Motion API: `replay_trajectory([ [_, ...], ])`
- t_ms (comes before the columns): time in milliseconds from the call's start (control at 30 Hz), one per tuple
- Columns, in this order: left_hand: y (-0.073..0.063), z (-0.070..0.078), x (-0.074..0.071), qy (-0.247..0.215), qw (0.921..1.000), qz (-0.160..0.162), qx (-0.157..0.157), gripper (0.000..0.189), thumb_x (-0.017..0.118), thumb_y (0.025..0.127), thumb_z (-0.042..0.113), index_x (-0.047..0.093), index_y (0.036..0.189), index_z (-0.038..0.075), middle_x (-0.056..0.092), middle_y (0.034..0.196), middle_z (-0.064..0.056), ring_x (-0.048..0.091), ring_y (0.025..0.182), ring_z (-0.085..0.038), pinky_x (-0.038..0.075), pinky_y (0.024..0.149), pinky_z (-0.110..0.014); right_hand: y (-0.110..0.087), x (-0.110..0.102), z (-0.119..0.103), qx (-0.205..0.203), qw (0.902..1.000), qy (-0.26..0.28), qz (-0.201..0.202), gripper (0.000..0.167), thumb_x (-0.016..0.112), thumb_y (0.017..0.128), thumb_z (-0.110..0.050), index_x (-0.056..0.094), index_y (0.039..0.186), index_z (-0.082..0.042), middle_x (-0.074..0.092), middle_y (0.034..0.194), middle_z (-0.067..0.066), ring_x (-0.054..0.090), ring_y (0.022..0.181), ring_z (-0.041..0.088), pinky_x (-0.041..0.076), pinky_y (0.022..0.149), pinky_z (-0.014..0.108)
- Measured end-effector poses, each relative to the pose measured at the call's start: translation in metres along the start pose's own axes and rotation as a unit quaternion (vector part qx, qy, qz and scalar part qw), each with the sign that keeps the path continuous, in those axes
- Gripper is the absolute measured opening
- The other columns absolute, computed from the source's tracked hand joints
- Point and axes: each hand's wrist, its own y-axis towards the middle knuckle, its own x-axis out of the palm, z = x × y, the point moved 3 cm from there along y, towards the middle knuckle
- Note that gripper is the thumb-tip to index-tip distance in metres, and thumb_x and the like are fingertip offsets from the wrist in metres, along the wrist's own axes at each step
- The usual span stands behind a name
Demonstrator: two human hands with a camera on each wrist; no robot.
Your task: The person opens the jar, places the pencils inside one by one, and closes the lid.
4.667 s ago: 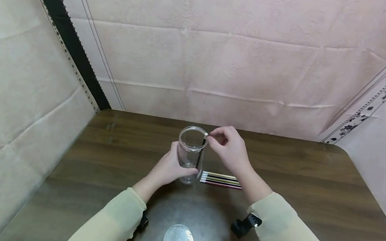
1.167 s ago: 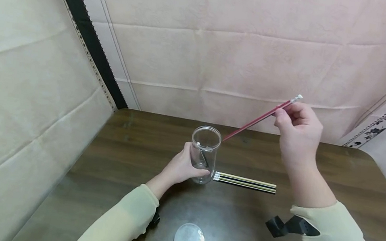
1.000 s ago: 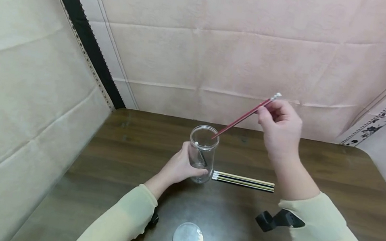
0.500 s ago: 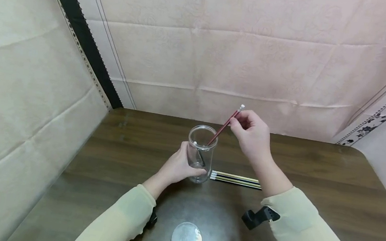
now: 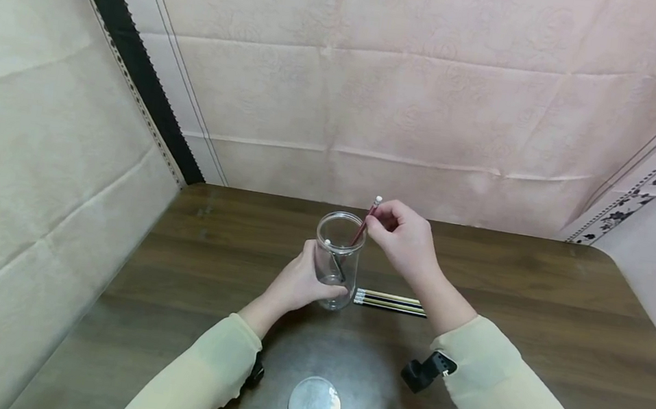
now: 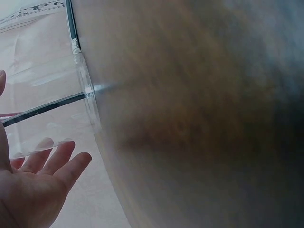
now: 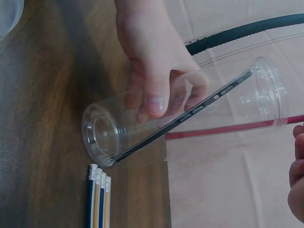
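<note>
In the head view my left hand (image 5: 299, 283) grips a tall clear jar (image 5: 346, 262) low on its side; the jar stands upright on the table. A black pencil (image 7: 190, 115) leans inside it, white eraser end up near the rim. My right hand (image 5: 403, 238) pinches a red pencil (image 5: 363, 228) near its white eraser end, just right of the jar's mouth. The red pencil's lower part reaches down into the jar, as the right wrist view also shows. Left fingers (image 6: 71, 168) appear around the glass in the left wrist view.
Several striped pencils (image 5: 390, 302) lie side by side on the wooden table (image 5: 513, 312), right of the jar's base. Nearer the front lies a round clear lid (image 5: 314, 407). A pale cloth (image 5: 438, 122) hangs behind the table's back edge.
Since the oldest frame, the black pencil was let go inside the jar and the red one taken from the row. My right hand then moved left and down, bringing the red pencil into the jar.
</note>
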Motion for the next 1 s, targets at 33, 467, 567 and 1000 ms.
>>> replay_trajectory([
  [33,0.0,0.0,0.0,-0.001,1.0,0.0,0.0,0.093,0.084,0.063,0.045,0.03,0.132,0.012,0.053,0.121,-0.011,0.054,0.109,-0.024,0.043,0.09,-0.043,-0.001,0.001,0.0,-0.001,1.0,-0.002,-0.004,0.006,0.067,0.084,-0.012,0.065,0.087,-0.007,0.062,0.075,0.003,0.053,0.068,0.015,0.044,0.06,0.027],
  [467,0.0,0.0,0.002,-0.005,1.0,-0.003,0.002,0.093,0.084,0.063,0.045,0.031,0.131,0.012,0.052,0.12,-0.009,0.054,0.108,-0.023,0.043,0.09,-0.042,-0.006,0.002,0.006,-0.006,0.9999,-0.013,0.0,0.005,0.066,0.083,-0.011,0.065,0.087,-0.008,0.061,0.075,0.002,0.052,0.067,0.015,0.044,0.06,0.028],
  [567,0.0,0.0,0.001,-0.005,1.0,0.0,0.003,0.092,0.084,0.063,0.045,0.032,0.13,0.012,0.052,0.119,-0.009,0.054,0.107,-0.023,0.043,0.089,-0.041,-0.008,0.001,0.01,-0.007,0.9999,-0.013,0.006,0.004,0.066,0.083,-0.009,0.065,0.086,-0.007,0.061,0.074,0.003,0.053,0.067,0.015,0.044,0.06,0.028],
  [1000,0.001,-0.002,0.0,-0.005,1.0,0.003,0.005,0.09,0.084,0.063,0.045,0.032,0.129,0.013,0.054,0.117,-0.009,0.055,0.106,-0.023,0.044,0.088,-0.042,-0.022,-0.006,0.04,0.013,0.9989,-0.044,-0.011,0.005,0.066,0.084,-0.012,0.066,0.087,-0.008,0.061,0.077,0.001,0.053,0.069,0.015,0.044,0.063,0.03],
])
